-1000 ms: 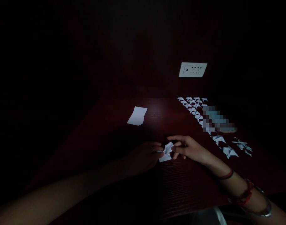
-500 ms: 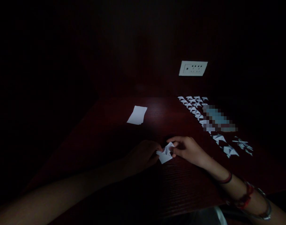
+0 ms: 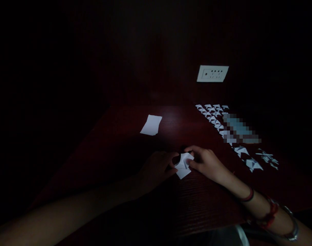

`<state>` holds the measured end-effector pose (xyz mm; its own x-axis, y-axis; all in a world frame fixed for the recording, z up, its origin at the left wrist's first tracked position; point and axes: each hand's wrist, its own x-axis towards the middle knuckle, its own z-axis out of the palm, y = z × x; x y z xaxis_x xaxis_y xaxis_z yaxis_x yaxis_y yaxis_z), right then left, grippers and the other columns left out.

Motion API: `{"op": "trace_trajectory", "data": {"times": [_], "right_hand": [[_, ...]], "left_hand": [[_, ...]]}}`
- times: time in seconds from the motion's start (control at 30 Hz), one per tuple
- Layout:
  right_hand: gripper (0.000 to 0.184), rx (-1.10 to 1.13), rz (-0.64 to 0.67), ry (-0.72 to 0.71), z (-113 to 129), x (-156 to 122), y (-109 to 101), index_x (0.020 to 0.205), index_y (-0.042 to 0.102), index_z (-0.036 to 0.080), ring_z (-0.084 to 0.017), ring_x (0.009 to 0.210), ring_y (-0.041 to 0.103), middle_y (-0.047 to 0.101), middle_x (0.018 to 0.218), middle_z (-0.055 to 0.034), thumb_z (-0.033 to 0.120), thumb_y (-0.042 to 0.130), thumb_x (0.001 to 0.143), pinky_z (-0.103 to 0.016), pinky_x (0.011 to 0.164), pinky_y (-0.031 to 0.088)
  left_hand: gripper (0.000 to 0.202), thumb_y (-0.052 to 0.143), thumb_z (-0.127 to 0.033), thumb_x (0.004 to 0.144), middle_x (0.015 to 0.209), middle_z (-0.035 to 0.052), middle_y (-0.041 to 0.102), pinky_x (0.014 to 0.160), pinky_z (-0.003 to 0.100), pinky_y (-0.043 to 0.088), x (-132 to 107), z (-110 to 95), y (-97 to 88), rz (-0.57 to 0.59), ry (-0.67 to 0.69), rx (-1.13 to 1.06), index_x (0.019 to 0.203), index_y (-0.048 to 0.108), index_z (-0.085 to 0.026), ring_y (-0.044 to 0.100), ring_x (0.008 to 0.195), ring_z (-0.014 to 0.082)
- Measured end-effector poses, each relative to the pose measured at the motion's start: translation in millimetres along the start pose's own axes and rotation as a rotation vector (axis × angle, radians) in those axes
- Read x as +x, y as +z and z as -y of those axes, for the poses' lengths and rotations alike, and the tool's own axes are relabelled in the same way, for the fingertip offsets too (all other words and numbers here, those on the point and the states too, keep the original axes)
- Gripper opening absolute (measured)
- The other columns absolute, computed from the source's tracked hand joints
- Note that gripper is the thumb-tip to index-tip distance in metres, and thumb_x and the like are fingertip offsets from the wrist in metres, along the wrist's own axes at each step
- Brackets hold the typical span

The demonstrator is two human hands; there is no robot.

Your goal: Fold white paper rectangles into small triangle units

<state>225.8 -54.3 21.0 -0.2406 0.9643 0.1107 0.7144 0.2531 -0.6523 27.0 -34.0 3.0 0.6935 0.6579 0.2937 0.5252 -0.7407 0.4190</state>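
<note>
A small white folded paper piece [image 3: 184,166] lies on the dark red table [image 3: 197,205] between my two hands. My left hand [image 3: 158,167] is closed, its fingertips pinching the paper's left edge. From the right, my right hand [image 3: 206,163] curls over the paper, fingers pressed on its top and right edge. Bangles and a red thread circle my right wrist. The scene is very dim.
A stack of white paper sheets [image 3: 151,125] lies further back on the table. Several small folded paper pieces [image 3: 212,114] run in rows at the right, with a few more [image 3: 252,164] nearer. A white wall socket [image 3: 212,73] sits behind. A blurred patch covers something at the right.
My right hand has closed its fingers down onto the paper piece, which has shifted slightly. My left hand has stayed at the paper's left edge.
</note>
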Motion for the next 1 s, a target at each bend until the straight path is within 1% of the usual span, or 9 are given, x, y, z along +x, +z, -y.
{"op": "trace_trajectory", "data": {"times": [0.13, 0.23, 0.33, 0.47, 0.57, 0.7, 0.8, 0.9, 1.0], "right_hand": [[0.023, -0.064, 0.023, -0.003, 1, -2, -5, 0.093, 0.055, 0.018, -0.013, 0.064, 0.054, 0.06, 0.073, -0.0013, 0.017, 0.049, 0.071, -0.023, 0.059, 0.039], [0.023, -0.073, 0.041, 0.031, -1, -1, -7, 0.093, 0.054, 0.018, -0.013, 0.062, 0.054, 0.059, 0.072, -0.001, 0.019, 0.05, 0.07, -0.023, 0.058, 0.039], [0.024, -0.05, 0.083, 0.066, -6, 1, -9, 0.093, 0.056, 0.018, -0.013, 0.062, 0.054, 0.059, 0.072, -0.001, 0.022, 0.052, 0.069, -0.023, 0.057, 0.039], [0.018, -0.001, 0.174, 0.061, -13, 4, -14, 0.086, 0.058, 0.018, -0.011, 0.059, 0.052, 0.057, 0.068, 0.0005, 0.021, 0.052, 0.069, -0.023, 0.055, 0.038], [0.013, 0.03, 0.169, 0.039, -18, 6, -14, 0.08, 0.057, 0.017, -0.011, 0.064, 0.052, 0.057, 0.07, 0.0003, 0.019, 0.052, 0.068, -0.023, 0.059, 0.039], [0.006, 0.078, 0.157, -0.022, -21, 8, -11, 0.074, 0.055, 0.016, -0.011, 0.067, 0.052, 0.055, 0.072, 0.0005, 0.016, 0.052, 0.069, -0.023, 0.063, 0.04], [0.01, 0.043, 0.173, -0.119, -16, 6, -13, 0.076, 0.056, 0.017, -0.011, 0.067, 0.052, 0.056, 0.073, 0.0005, 0.011, 0.049, 0.07, -0.023, 0.063, 0.039], [0.016, -0.017, 0.184, -0.231, -9, 4, -18, 0.077, 0.058, 0.017, -0.011, 0.069, 0.052, 0.057, 0.075, -0.0004, 0.007, 0.046, 0.072, -0.023, 0.064, 0.039], [0.019, -0.063, 0.208, -0.293, -8, 3, -25, 0.076, 0.06, 0.017, -0.011, 0.07, 0.052, 0.057, 0.076, -0.001, 0.005, 0.045, 0.072, -0.023, 0.065, 0.039]], "left_hand": [[0.041, 0.058, -0.021, 0.074, 0.081, -0.0026, 0.059, 0.076, 0.033, 0.036, 0, 0, 1.5, -0.006, 0.052, 0.051, 0.111, 0.038, -0.021, 0.053, 0.08, 0.0159], [0.038, 0.056, -0.021, 0.076, 0.081, -0.002, 0.06, 0.075, 0.031, 0.037, -1, 0, 2.7, -0.007, 0.057, 0.088, 0.11, 0.039, -0.02, 0.053, 0.08, 0.0154], [0.035, 0.054, -0.022, 0.077, 0.081, -0.0012, 0.06, 0.073, 0.03, 0.037, -1, 0, 4.0, -0.001, 0.044, 0.114, 0.109, 0.04, -0.019, 0.053, 0.078, 0.0149], [0.038, 0.057, -0.023, 0.076, 0.082, -0.0005, 0.059, 0.074, 0.031, 0.037, -3, 0, 5.4, -0.003, 0.032, 0.137, 0.11, 0.04, -0.02, 0.052, 0.079, 0.0158], [0.036, 0.056, -0.024, 0.076, 0.084, 0.001, 0.059, 0.074, 0.032, 0.038, -3, -1, 5.3, 0.003, 0.035, 0.164, 0.109, 0.042, -0.02, 0.052, 0.078, 0.0161], [0.032, 0.052, -0.026, 0.079, 0.084, 0.0012, 0.058, 0.073, 0.031, 0.038, -3, -3, 4.5, 0.026, 0.024, 0.176, 0.109, 0.042, -0.02, 0.051, 0.078, 0.0155], [0.03, 0.051, -0.026, 0.079, 0.085, 0.0011, 0.057, 0.073, 0.031, 0.038, -3, -2, 5.0, 0.031, 0.023, 0.173, 0.108, 0.043, -0.02, 0.051, 0.077, 0.0153], [0.028, 0.048, -0.025, 0.081, 0.09, 0.0015, 0.055, 0.075, 0.03, 0.038, -3, 0, 6.7, 0.009, 0.077, 0.163, 0.109, 0.044, -0.021, 0.05, 0.081, 0.0148], [0.023, 0.044, -0.023, 0.084, 0.09, 0.0019, 0.054, 0.074, 0.028, 0.038, -3, 1, 7.6, 0.01, 0.144, 0.156, 0.106, 0.048, -0.02, 0.049, 0.083, 0.0141]]}}
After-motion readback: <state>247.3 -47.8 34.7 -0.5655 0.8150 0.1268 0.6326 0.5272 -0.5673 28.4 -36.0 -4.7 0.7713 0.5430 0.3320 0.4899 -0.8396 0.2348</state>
